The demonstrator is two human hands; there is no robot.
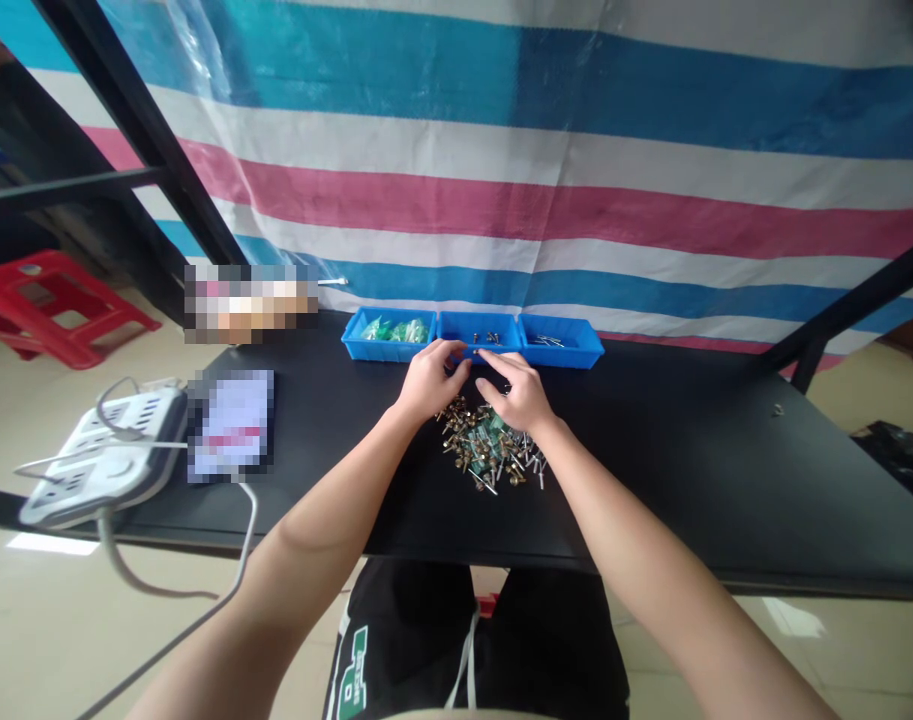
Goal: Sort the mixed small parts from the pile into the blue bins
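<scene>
A heap of small mixed parts (493,450), brass screws, green plastic pieces and silver pins, lies on the black table (688,480). Behind it stand three blue bins in a row: the left bin (387,334) holds green pieces, the middle bin (480,333) a few brass parts, the right bin (561,342) silver pins. My left hand (430,378) reaches to the front rim of the middle bin with fingertips pinched. My right hand (517,392) hovers over the heap's far edge, its fingers pinched on a small part by the same rim.
A white power strip (103,455) with a cable hangs at the table's left edge beside a blurred card (231,425). A blurred object (250,303) sits at the back left. A red stool (51,305) stands on the floor. A striped tarp (538,150) hangs behind.
</scene>
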